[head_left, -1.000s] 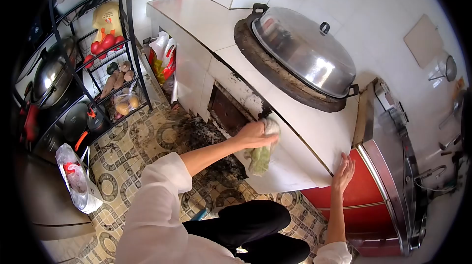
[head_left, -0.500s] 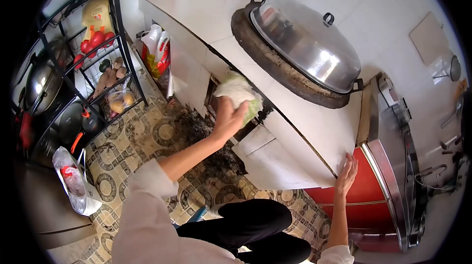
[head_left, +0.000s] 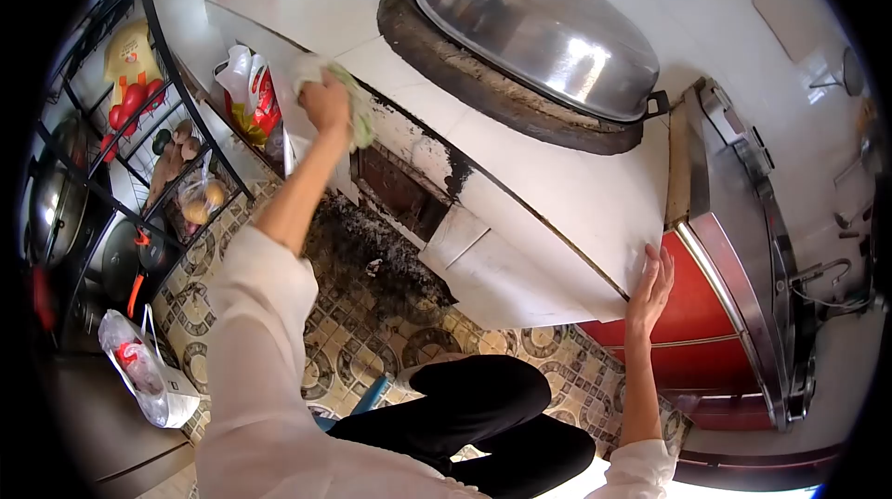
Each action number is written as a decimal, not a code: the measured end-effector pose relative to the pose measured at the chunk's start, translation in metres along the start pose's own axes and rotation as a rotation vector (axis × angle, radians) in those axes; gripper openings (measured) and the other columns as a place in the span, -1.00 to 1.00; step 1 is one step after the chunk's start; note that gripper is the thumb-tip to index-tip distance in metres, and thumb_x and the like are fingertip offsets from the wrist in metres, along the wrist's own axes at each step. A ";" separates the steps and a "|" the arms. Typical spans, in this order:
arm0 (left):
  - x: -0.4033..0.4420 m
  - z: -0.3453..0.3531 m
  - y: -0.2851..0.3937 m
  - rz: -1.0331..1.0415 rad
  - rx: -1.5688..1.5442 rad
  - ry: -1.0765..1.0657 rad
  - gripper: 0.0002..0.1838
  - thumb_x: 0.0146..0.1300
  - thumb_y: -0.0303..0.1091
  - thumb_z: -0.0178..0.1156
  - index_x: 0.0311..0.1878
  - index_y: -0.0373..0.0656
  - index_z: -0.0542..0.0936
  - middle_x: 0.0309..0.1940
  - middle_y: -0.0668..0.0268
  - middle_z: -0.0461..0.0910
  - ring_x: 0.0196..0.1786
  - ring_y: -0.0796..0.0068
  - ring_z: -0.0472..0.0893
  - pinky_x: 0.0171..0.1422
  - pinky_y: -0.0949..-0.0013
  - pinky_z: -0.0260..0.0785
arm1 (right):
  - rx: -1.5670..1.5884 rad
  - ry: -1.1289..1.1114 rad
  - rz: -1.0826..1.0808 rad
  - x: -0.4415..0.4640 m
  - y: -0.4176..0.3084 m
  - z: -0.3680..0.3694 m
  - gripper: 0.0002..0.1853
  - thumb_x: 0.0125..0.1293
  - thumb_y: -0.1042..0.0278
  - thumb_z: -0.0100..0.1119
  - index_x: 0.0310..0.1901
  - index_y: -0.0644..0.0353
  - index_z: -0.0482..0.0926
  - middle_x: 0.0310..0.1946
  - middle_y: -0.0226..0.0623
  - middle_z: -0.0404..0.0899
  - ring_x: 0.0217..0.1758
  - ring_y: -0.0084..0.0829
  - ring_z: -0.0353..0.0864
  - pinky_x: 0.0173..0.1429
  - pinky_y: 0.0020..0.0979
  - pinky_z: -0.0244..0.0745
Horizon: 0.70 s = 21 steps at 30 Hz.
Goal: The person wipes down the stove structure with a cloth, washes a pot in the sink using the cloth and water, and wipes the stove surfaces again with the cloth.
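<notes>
A white and green cloth (head_left: 360, 118) is bunched in my left hand (head_left: 327, 106), against the upper left part of the white tiled stove front (head_left: 516, 239). My right hand (head_left: 653, 285) rests on the stove's right corner, fingers spread, holding nothing. Between the hands, the square fire opening (head_left: 400, 190) shows in the stove front, with black soot around its edges. On the white stove top (head_left: 325, 11) a large wok sits under a domed metal lid (head_left: 548, 30).
On the left stands a black wire rack (head_left: 172, 62) with vegetables and pans; a white bag (head_left: 172, 397) is below it. Plastic bags (head_left: 251, 95) lean near the stove's left end. Red cabinets (head_left: 697, 313) adjoin its right side. Soot (head_left: 362, 253) covers the floor tiles by the opening.
My left hand has moved with the cloth up and left along the stove front, past the fire opening. My right hand stays at the corner. The view has shifted to the right.
</notes>
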<state>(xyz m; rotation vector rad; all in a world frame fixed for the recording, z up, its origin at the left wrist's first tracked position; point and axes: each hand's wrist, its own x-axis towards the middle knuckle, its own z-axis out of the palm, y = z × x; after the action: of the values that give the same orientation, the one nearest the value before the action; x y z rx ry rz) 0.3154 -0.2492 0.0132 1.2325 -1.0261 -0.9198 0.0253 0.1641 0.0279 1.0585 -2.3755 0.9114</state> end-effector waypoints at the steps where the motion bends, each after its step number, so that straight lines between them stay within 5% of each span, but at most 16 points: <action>1: 0.005 0.018 -0.047 0.072 0.181 0.003 -0.60 0.36 -0.18 -0.09 -0.19 -0.44 0.41 -0.15 -0.19 0.43 -0.10 0.01 0.50 0.04 0.08 0.30 | 0.005 0.003 0.005 0.000 0.000 0.000 -0.51 0.46 0.03 -0.36 0.09 0.16 0.50 0.26 -0.09 0.26 0.40 -0.09 0.07 0.43 -0.12 -0.05; 2: -0.049 0.022 -0.021 0.149 0.199 0.072 -0.72 0.37 -0.28 -0.09 -0.27 -0.35 0.44 -0.38 0.08 0.43 -0.28 0.26 0.45 -0.01 0.21 0.31 | 0.015 0.004 0.009 0.000 0.001 0.001 -0.50 0.46 0.02 -0.36 0.11 0.16 0.48 0.27 -0.08 0.25 0.40 -0.08 0.06 0.43 -0.12 -0.05; 5: -0.137 0.026 -0.021 0.407 0.106 -0.196 -0.71 0.33 -0.41 -0.05 -0.03 -0.47 0.31 -0.15 -0.04 0.43 -0.05 0.11 0.49 0.09 0.09 0.28 | 0.009 0.007 0.007 0.000 0.001 0.002 -0.50 0.46 0.01 -0.37 0.15 0.15 0.45 0.28 -0.08 0.23 0.41 -0.08 0.05 0.43 -0.11 -0.06; 7: -0.177 0.032 -0.023 0.595 -0.014 -0.260 -0.77 0.23 -0.56 0.00 -0.08 -0.45 0.33 -0.19 0.01 0.45 -0.12 0.18 0.52 0.02 0.14 0.34 | -0.017 0.011 0.009 -0.001 0.003 0.001 -0.50 0.46 0.01 -0.37 0.16 0.15 0.44 0.28 -0.08 0.23 0.41 -0.07 0.04 0.43 -0.11 -0.06; 11: -0.240 0.048 -0.053 0.912 -0.049 -0.341 -0.78 0.18 -0.50 0.05 -0.11 -0.36 0.41 -0.23 0.07 0.49 -0.18 0.24 0.54 -0.11 0.19 0.41 | -0.029 0.007 0.028 -0.002 0.001 0.001 -0.50 0.46 0.03 -0.38 0.16 0.16 0.44 0.27 -0.07 0.24 0.41 -0.07 0.04 0.42 -0.11 -0.07; 13: -0.274 0.051 -0.057 0.965 -0.142 -0.344 -0.80 0.04 -0.40 0.14 -0.25 -0.27 0.53 -0.34 0.13 0.54 -0.28 0.16 0.55 -0.21 0.13 0.36 | -0.014 0.001 0.005 -0.001 0.001 0.000 -0.50 0.46 0.03 -0.39 0.16 0.16 0.44 0.27 -0.07 0.23 0.41 -0.07 0.04 0.42 -0.11 -0.07; 15: -0.305 0.047 -0.066 0.607 -0.299 -0.735 -0.76 0.02 -0.32 0.18 -0.23 -0.21 0.53 -0.36 0.20 0.55 -0.33 0.20 0.54 -0.32 0.12 0.35 | -0.014 -0.006 0.022 -0.002 0.001 0.000 -0.49 0.46 0.02 -0.39 0.16 0.16 0.44 0.27 -0.06 0.23 0.41 -0.06 0.03 0.43 -0.11 -0.09; 17: -0.320 0.052 -0.079 0.736 -0.210 -0.685 -0.73 0.02 -0.23 0.21 -0.22 -0.14 0.54 -0.37 0.27 0.55 -0.37 0.24 0.53 -0.37 0.11 0.34 | -0.022 -0.007 0.006 -0.001 0.004 0.000 -0.48 0.46 0.02 -0.40 0.16 0.16 0.44 0.27 -0.06 0.23 0.41 -0.06 0.04 0.43 -0.10 -0.10; 19: -0.330 0.051 -0.091 0.950 -0.022 -1.026 -0.73 0.02 -0.21 0.21 -0.22 -0.12 0.54 -0.38 0.30 0.54 -0.33 0.25 0.52 -0.31 0.14 0.34 | -0.046 -0.006 0.013 0.000 0.009 -0.002 -0.48 0.46 0.01 -0.41 0.16 0.15 0.44 0.27 -0.04 0.22 0.41 -0.05 0.04 0.43 -0.08 -0.11; 21: -0.339 0.044 -0.111 0.805 -0.112 -1.104 -0.77 0.04 -0.34 0.20 -0.21 -0.18 0.54 -0.39 0.26 0.52 -0.27 0.27 0.51 -0.16 0.17 0.37 | -0.074 -0.017 -0.005 0.000 0.006 -0.004 -0.48 0.46 0.00 -0.41 0.16 0.13 0.44 0.27 -0.03 0.22 0.41 -0.05 0.04 0.42 -0.08 -0.11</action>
<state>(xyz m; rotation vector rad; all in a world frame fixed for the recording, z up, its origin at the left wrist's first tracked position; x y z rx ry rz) 0.1737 0.0475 -0.1334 0.0346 -2.0780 -0.9481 0.0211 0.1698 0.0285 1.0469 -2.3996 0.8100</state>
